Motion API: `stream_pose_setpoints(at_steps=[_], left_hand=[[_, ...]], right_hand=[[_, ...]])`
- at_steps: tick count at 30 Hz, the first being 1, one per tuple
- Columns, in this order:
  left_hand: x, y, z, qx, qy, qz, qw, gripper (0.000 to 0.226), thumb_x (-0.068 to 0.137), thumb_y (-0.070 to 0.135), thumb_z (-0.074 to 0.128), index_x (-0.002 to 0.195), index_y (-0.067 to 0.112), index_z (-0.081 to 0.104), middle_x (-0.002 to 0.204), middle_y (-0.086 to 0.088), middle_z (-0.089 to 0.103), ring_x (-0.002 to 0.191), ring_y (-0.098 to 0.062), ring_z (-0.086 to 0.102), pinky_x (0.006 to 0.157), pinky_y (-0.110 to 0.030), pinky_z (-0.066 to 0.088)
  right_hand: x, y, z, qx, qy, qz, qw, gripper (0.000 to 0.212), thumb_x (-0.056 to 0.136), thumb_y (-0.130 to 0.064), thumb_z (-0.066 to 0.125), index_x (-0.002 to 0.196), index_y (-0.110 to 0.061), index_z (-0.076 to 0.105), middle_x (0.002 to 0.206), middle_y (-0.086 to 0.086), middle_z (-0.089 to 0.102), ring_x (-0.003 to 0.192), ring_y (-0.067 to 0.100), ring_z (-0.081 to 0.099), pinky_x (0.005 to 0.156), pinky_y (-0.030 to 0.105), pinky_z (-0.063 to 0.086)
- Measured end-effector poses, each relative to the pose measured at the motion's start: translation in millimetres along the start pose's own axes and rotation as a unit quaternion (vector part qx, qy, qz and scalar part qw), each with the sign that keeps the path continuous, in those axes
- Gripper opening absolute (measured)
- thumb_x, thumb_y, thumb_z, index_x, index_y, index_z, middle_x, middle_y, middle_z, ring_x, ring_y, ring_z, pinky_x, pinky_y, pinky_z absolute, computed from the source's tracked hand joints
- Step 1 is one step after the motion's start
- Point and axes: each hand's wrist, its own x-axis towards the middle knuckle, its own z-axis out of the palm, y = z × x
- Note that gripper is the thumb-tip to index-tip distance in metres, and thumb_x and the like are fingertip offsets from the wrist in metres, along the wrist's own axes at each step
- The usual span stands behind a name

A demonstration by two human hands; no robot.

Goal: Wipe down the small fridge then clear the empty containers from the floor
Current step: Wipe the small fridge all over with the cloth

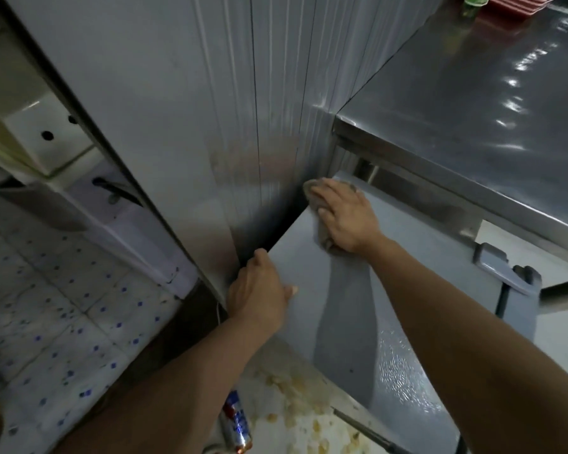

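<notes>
The small grey fridge (417, 309) stands low at the centre right, seen from above, tucked under a steel counter. My right hand (345, 214) presses a grey-brown cloth (322, 235) flat on the far left corner of the fridge top. My left hand (259, 293) grips the top's left edge, with the thumb on the top and the fingers over the side. A wet darker streak runs down the top from the cloth. A red, white and blue drink can (236, 424) lies on the floor below my left forearm.
A tall ribbed steel panel (184, 93) rises just left of the fridge, leaving a narrow dark gap. The steel counter (473, 103) overhangs the fridge's back. The tiled floor (56, 309) has blue dots; yellowish stains (305, 404) spread near the can. Red trays (512, 1) sit far right.
</notes>
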Motion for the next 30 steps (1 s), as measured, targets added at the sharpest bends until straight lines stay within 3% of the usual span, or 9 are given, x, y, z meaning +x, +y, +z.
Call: stream_pose_setpoints(at_steps=[3, 8, 10, 13, 15, 17, 23, 26, 30], left_hand=[[-7.0, 2.6, 3.4, 0.011, 0.017, 0.008, 1.000, 0.050, 0.088, 0.033, 0.059, 0.124, 0.011, 0.032, 0.131, -0.012, 0.044, 0.119, -0.032, 0.044, 0.087, -0.044, 0.039], [-20.5, 14.7, 15.4, 0.088, 0.021, 0.060, 0.994, 0.067, 0.088, 0.022, 0.053, 0.142, 0.021, 0.014, 0.152, -0.014, 0.011, 0.139, -0.034, 0.014, 0.105, -0.051, 0.030], [-23.7, 21.4, 21.8, 0.098, 0.013, 0.066, 0.993, 0.065, 0.088, 0.022, 0.051, 0.142, 0.023, 0.014, 0.154, -0.012, -0.001, 0.141, -0.036, 0.001, 0.108, -0.053, 0.027], [-27.7, 30.9, 31.8, 0.118, 0.025, 0.097, 0.988, 0.057, 0.087, 0.023, 0.051, 0.136, 0.023, 0.021, 0.153, -0.010, 0.003, 0.139, -0.035, 0.006, 0.103, -0.054, 0.031], [-31.7, 37.9, 37.6, 0.123, 0.024, 0.118, 0.985, 0.055, 0.087, 0.022, 0.050, 0.136, 0.021, 0.024, 0.152, -0.009, 0.006, 0.138, -0.033, 0.010, 0.102, -0.054, 0.032], [-38.3, 43.5, 42.1, 0.118, 0.018, 0.126, 0.985, 0.053, 0.088, 0.019, 0.049, 0.136, 0.019, 0.025, 0.153, -0.008, 0.007, 0.138, -0.032, 0.010, 0.103, -0.056, 0.031], [-54.2, 64.6, 53.9, 0.099, -0.053, 0.157, 0.981, 0.066, 0.092, 0.015, 0.045, 0.147, 0.023, 0.008, 0.158, 0.003, -0.008, 0.144, -0.021, -0.007, 0.114, -0.055, 0.013], [-59.5, 75.1, 60.0, 0.101, -0.052, 0.168, 0.979, 0.065, 0.091, 0.019, 0.048, 0.145, 0.021, 0.013, 0.157, 0.002, -0.006, 0.143, -0.023, -0.006, 0.113, -0.055, 0.015], [-63.5, 77.2, 60.7, 0.098, -0.047, 0.158, 0.982, 0.064, 0.092, 0.018, 0.046, 0.146, 0.019, 0.012, 0.157, 0.002, -0.005, 0.144, -0.022, -0.005, 0.113, -0.053, 0.015]], right_hand=[[-42.1, -10.3, 6.6, 0.006, 0.000, 0.008, 1.000, 0.051, 0.098, -0.034, 0.034, 0.147, -0.032, 0.023, 0.157, -0.008, 0.016, 0.144, 0.015, 0.012, 0.118, 0.038, 0.002], [-142.1, -2.2, 0.1, 0.001, -0.056, -0.141, 0.988, 0.055, 0.092, -0.038, 0.029, 0.147, -0.031, 0.026, 0.156, -0.007, 0.022, 0.145, 0.013, 0.012, 0.119, 0.037, 0.004], [-136.0, 28.6, -10.2, -0.008, -0.038, -0.108, 0.993, 0.054, 0.093, -0.036, 0.032, 0.146, -0.029, 0.027, 0.155, -0.005, 0.023, 0.144, 0.014, 0.015, 0.119, 0.036, 0.006], [-109.7, 65.9, -20.5, -0.013, 0.006, 0.043, 0.999, 0.052, 0.097, -0.029, 0.037, 0.147, -0.030, 0.023, 0.157, -0.004, 0.017, 0.145, 0.016, 0.014, 0.118, 0.034, 0.004], [-105.3, 68.2, -18.8, -0.013, 0.026, 0.088, 0.996, 0.052, 0.097, -0.028, 0.037, 0.148, -0.030, 0.022, 0.157, -0.004, 0.016, 0.145, 0.017, 0.012, 0.118, 0.034, 0.003], [-124.8, 54.8, -13.3, -0.006, 0.035, 0.081, 0.996, 0.053, 0.096, -0.029, 0.038, 0.147, -0.028, 0.025, 0.157, -0.004, 0.019, 0.144, 0.018, 0.015, 0.118, 0.036, 0.004], [-215.6, 46.5, -15.9, 0.015, -0.022, -0.075, 0.997, 0.050, 0.094, -0.034, 0.034, 0.143, -0.023, 0.038, 0.153, -0.002, 0.029, 0.142, 0.019, 0.026, 0.117, 0.039, 0.017], [-204.3, 82.3, -29.1, 0.014, 0.018, -0.019, 1.000, 0.047, 0.097, -0.024, 0.042, 0.143, -0.019, 0.037, 0.152, 0.002, 0.031, 0.141, 0.022, 0.029, 0.116, 0.041, 0.022], [-194.1, 98.3, -33.3, 0.019, 0.050, 0.111, 0.992, 0.049, 0.099, -0.025, 0.039, 0.147, -0.023, 0.028, 0.155, 0.001, 0.023, 0.144, 0.020, 0.019, 0.119, 0.036, 0.010]])
